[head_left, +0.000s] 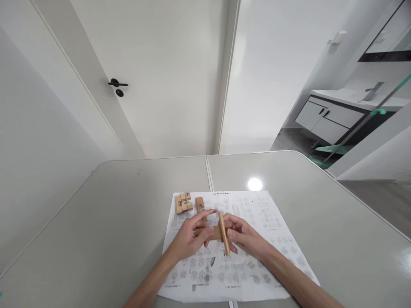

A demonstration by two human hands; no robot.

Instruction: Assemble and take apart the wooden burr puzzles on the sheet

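Observation:
My left hand (192, 239) pinches a flat wooden puzzle piece (216, 233) between thumb and lower fingers, its index finger stretched out above. Across the right end of that piece stands a long narrow wooden bar (224, 235), tilted slightly. My right hand (245, 235) grips the bar from the right, thumb on the near side. Whether the two pieces interlock, I cannot tell. Just beyond my left hand lies a notched wooden piece (199, 203). Left of it sits a small group of lighter notched wooden blocks (183, 203).
Beneath my hands a large printed sheet (244, 282) with rows of diagrams lies on a pale table (128, 214), which has a seam (208, 173). Behind stands a door with a black handle (117, 83). A sink cabinet (330, 113) is at the far right.

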